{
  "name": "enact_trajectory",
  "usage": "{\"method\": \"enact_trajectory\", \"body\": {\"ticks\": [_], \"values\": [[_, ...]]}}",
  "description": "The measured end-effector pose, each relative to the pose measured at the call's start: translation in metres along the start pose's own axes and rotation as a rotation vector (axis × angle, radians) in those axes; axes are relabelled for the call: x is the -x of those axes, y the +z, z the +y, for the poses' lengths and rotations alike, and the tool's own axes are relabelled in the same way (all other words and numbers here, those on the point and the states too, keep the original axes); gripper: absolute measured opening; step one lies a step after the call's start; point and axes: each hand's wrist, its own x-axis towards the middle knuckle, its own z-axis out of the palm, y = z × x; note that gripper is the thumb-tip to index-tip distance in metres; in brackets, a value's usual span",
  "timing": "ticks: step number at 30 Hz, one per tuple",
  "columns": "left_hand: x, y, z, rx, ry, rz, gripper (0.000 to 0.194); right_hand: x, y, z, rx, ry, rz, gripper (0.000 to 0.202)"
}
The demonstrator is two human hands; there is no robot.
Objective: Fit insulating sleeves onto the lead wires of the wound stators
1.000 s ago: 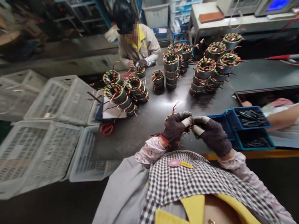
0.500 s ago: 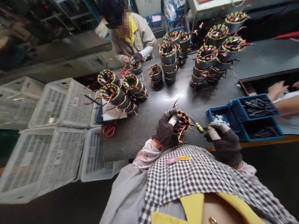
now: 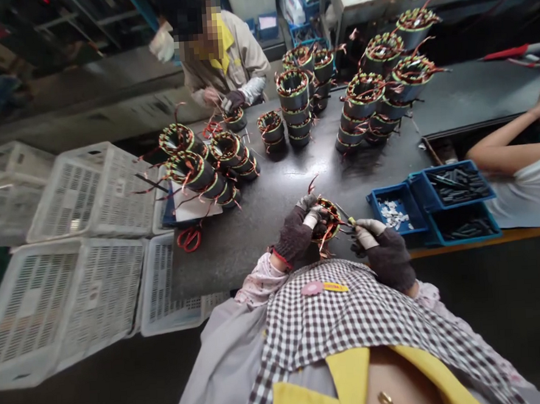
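A motor stator (image 3: 330, 233) with copper windings and loose reddish lead wires stands on the dark bench in front of me. My left hand (image 3: 294, 234), in a dark glove with taped fingers, is closed on its left side and leads. Some fingertips are hidden inside the ring. My right hand (image 3: 387, 249), gloved and taped alike, is just right of the stator, fingers pinched together. Something small and dark shows at its fingertips; I cannot make out what. A screwdriver (image 3: 352, 221) with a yellow-green handle lies between stator and right hand, its handle partly covered by the fingers.
Stacked stators (image 3: 293, 91) stand across the bench (image 3: 271, 220). Blue bins (image 3: 461, 184) on the right hold black tubes and white pieces. Red-handled scissors (image 3: 189, 238) lie left, beside white crates (image 3: 92, 286). A co-worker (image 3: 228, 52) works opposite; another person's arm (image 3: 507, 145) is at right.
My right hand has moved left, from near the blue bins to the screwdriver handle beside the stator. My left hand keeps its hold. The view has shifted slightly.
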Motion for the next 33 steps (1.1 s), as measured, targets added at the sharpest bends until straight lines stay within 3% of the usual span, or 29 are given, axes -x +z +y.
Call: {"method": "enact_trajectory", "body": {"ticks": [4,8,10,12,17,20,22,24,28,31,33], "values": [[0.000,-0.001,0.000,-0.112,0.094,0.019,0.029,-0.003,-0.001,0.017,0.181,-0.224,-0.048,0.042],[-0.003,-0.002,-0.002,-0.165,0.136,0.019,0.024,-0.017,-0.011,0.030,0.443,-0.569,-0.092,0.035],[-0.005,-0.004,-0.001,-0.193,0.163,-0.007,0.022,-0.025,-0.010,0.029,0.524,-0.655,-0.104,0.033],[-0.004,-0.005,0.000,-0.238,0.186,-0.027,0.021,-0.030,-0.006,0.022,0.506,-0.597,-0.138,0.032],[-0.007,-0.006,0.004,-0.274,0.075,-0.043,0.035,-0.039,0.000,-0.004,0.133,0.027,-0.349,0.038],[-0.012,-0.004,0.006,-0.243,0.011,-0.019,0.049,-0.047,-0.004,-0.020,0.053,0.133,-0.391,0.035],[-0.012,-0.002,0.008,-0.221,-0.031,-0.021,0.055,-0.049,-0.006,-0.032,0.166,0.157,-0.431,0.024],[-0.011,0.000,0.009,-0.233,-0.042,-0.022,0.056,-0.049,-0.005,-0.044,0.411,0.051,-0.437,0.017],[-0.009,0.002,0.011,-0.289,0.028,0.030,0.052,-0.046,-0.002,-0.052,0.963,-0.416,-0.365,0.012],[-0.008,0.002,0.011,-0.225,0.009,0.009,0.049,-0.039,-0.011,-0.038,1.019,-0.538,-0.360,0.021],[-0.005,0.003,0.009,-0.186,-0.011,-0.013,0.044,-0.031,-0.022,-0.026,0.903,-0.520,-0.239,0.023]]}}
